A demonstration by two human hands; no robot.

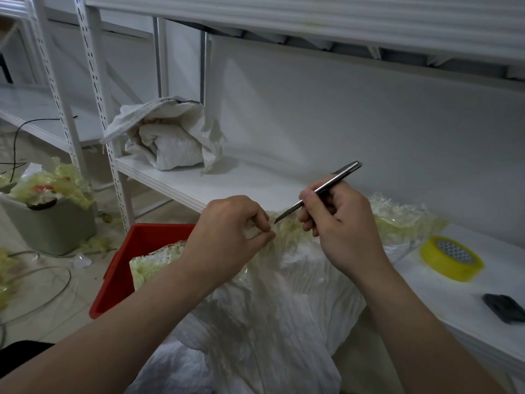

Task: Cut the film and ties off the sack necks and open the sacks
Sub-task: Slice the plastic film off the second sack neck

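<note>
Left hand (233, 226) pinching yellowish film (287, 231) at gathered neck of white woven sack (270, 308), thumb and curled fingers closing on it. Right hand (338, 220) gripping slim metal craft knife (321, 190) pen-style, fingers curling round handle, blade tip pointing down-left at film, just beside left fingers. Sack lying in front of person, neck resting at edge of white shelf (227, 180). Red crate (125, 260) sitting left of sack. Yellow tape roll (451, 258) lying on shelf, right of sack. Second sack (167, 137) sitting open further back on shelf. Grey bin (54, 223) standing on floor at left, holding film scraps.

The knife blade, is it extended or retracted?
Extended: the pointed blade sticks out of the knife in the right hand.
</note>
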